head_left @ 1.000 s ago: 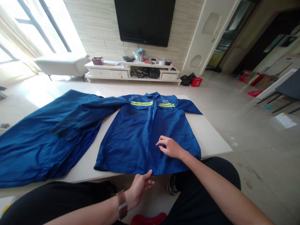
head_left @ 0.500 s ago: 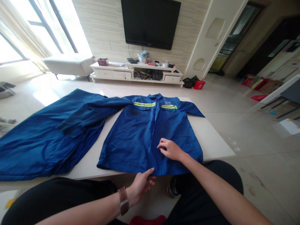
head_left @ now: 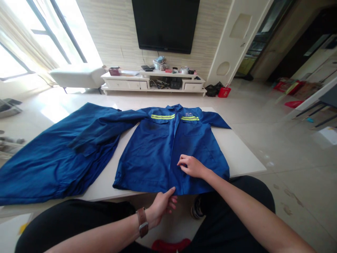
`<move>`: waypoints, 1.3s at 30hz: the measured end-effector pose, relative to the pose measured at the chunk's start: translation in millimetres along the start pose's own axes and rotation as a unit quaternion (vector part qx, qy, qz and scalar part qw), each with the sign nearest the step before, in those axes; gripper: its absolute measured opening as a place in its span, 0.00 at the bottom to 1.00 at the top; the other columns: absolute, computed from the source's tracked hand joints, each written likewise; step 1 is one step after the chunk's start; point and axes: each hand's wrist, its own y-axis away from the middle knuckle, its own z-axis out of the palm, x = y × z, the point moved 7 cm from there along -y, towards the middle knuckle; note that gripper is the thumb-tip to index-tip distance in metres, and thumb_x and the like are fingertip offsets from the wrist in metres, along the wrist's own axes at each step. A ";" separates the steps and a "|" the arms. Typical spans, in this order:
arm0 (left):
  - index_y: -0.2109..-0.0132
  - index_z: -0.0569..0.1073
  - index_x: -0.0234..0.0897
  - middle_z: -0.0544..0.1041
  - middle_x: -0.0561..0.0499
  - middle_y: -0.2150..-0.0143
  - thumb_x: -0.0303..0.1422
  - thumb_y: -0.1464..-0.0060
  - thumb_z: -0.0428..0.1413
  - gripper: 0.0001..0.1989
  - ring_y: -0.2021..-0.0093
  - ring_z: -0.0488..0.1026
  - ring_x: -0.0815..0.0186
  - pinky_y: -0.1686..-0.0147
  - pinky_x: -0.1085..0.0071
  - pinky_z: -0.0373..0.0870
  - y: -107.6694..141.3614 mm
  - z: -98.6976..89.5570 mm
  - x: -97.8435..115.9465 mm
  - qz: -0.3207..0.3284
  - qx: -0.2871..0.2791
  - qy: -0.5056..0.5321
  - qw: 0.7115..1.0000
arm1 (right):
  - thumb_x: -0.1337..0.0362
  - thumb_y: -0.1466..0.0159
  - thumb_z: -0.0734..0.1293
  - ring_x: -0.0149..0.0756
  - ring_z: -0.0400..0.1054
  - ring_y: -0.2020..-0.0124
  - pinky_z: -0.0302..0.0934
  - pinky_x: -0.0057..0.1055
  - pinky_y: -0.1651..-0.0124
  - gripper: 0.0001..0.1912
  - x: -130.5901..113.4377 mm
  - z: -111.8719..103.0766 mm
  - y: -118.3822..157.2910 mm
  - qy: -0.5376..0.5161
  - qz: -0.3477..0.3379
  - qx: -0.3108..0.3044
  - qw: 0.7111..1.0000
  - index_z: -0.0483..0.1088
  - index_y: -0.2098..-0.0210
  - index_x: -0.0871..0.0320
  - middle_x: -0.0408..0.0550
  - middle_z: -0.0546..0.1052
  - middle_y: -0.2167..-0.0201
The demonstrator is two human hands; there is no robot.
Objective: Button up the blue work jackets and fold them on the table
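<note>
A blue work jacket [head_left: 150, 158] lies front up with its collar at the far side, yellow reflective strips across the chest and dark smudges on the cloth. My left hand [head_left: 164, 203], with a brown-strapped watch on the wrist, pinches the bottom hem near the front opening, thumb on top. Over the lower front panel is my right hand [head_left: 192, 166], its fingers curled inward and thumb close to them; whatever the fingertips hold, if anything, is too small to make out. Left of the jacket rests a second blue garment [head_left: 58, 151], partly covered by the jacket's sleeve.
The garments lie on a low white table [head_left: 240, 154], with my knees against its near side. Beyond it stand a white TV cabinet [head_left: 126, 84] with clutter on top, a pale bench [head_left: 76, 75] and a red bag [head_left: 224, 92] on the floor.
Both hands keep nearly the same pose on the jacket. The view has shifted slightly, and the jacket's hem sits a touch higher and farther right in the picture.
</note>
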 end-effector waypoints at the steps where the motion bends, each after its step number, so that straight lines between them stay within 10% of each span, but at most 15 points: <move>1: 0.65 0.76 0.27 0.75 0.47 0.70 0.56 0.54 0.66 0.30 0.74 0.69 0.70 0.74 0.74 0.57 -0.7 0.6 0.9 0.005 -0.006 -0.005 1.000 | 0.72 0.36 0.65 0.31 0.70 0.65 0.63 0.28 0.57 0.10 0.0 0.1 0.2 0.000 0.001 -0.001 1.000 0.79 0.60 0.59 0.48 0.75 0.60; 15: 0.72 0.75 0.30 0.72 0.49 0.76 0.64 0.49 0.57 0.35 0.77 0.63 0.71 0.75 0.72 0.53 0.8 4.7 10.6 0.080 -0.007 -0.088 0.993 | 0.71 0.35 0.65 0.33 0.72 0.62 0.64 0.29 0.55 0.10 2.4 2.5 1.3 0.004 -0.001 -0.009 1.000 0.78 0.59 0.58 0.48 0.76 0.59; 32: 0.70 0.73 0.34 0.72 0.51 0.75 0.64 0.49 0.56 0.33 0.78 0.66 0.69 0.78 0.73 0.53 -5.9 6.5 -2.4 0.021 -0.029 -0.048 0.998 | 0.72 0.35 0.64 0.34 0.72 0.62 0.64 0.30 0.55 0.12 5.6 6.2 0.4 0.000 0.005 -0.020 1.000 0.79 0.59 0.57 0.48 0.77 0.60; 35: 0.73 0.76 0.35 0.74 0.46 0.76 0.68 0.48 0.50 0.38 0.78 0.68 0.65 0.77 0.71 0.56 20.2 29.3 -0.6 -0.018 -0.171 -0.132 0.976 | 0.72 0.35 0.64 0.34 0.72 0.63 0.63 0.30 0.56 0.11 5.4 5.4 0.4 0.006 0.004 -0.019 1.000 0.78 0.59 0.57 0.48 0.76 0.61; 39: 0.67 0.82 0.39 0.80 0.45 0.70 0.56 0.48 0.62 0.23 0.71 0.75 0.58 0.68 0.65 0.68 71.4 55.6 36.9 0.058 -0.383 -0.312 0.868 | 0.72 0.35 0.64 0.35 0.73 0.61 0.64 0.31 0.54 0.12 8.5 -1.2 1.1 0.001 0.008 -0.006 1.000 0.78 0.59 0.57 0.48 0.76 0.60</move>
